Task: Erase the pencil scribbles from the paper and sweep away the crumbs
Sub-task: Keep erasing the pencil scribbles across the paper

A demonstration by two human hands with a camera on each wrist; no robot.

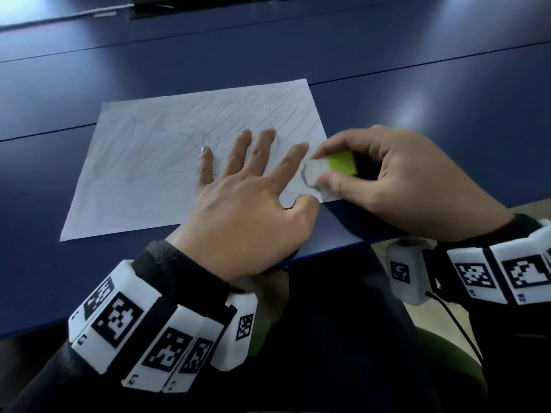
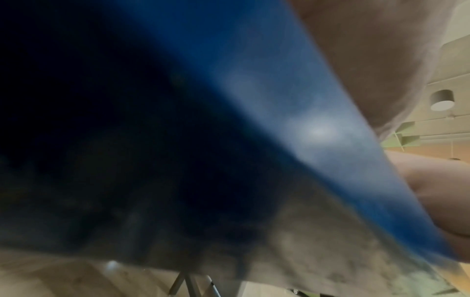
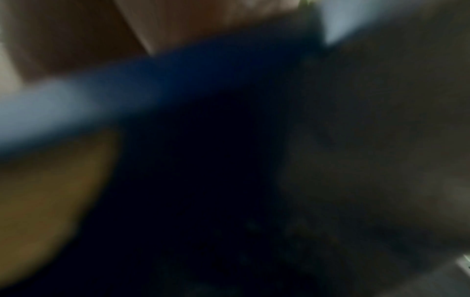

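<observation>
Across the left and centre of the head view: a white paper (image 1: pixel 143 162) lying flat on a blue table (image 1: pixel 417 84), near the table's front edge, covered almost corner to corner in grey pencil scribbles (image 1: pixel 226 114). Just right of centre: the left hand (image 1: pixel 247 204) pressed palm-down on the paper's lower right part, fingers (image 1: pixel 262 147) straight and spread, gripping nothing, simply pinning the sheet. Further right: the right hand (image 1: pixel 396 174) pinching an eraser (image 1: pixel 325 169) between thumb and fingertips, fingers curled round it; white rubber end with a green sleeve, grey-smudged tip down on the paper's lower right corner, just beside the left index finger. Slight blur on the eraser, consistent with rubbing. No crumbs clear enough to make out. Wrist views too dark and smeared to add anything beyond the blue table edge. Judged from this: erasing under way and barely begun, with nearly all the marks left and sweeping not yet due. Next move calls for firm short strokes working from the corner into the sheet, directed away from the pinning hand so the paper stays taut rather than buckling or tearing, and for shifting the left hand leftward as the cleared patch grows. Risk at the corner: paper so close to the table edge could lift or crease.
</observation>
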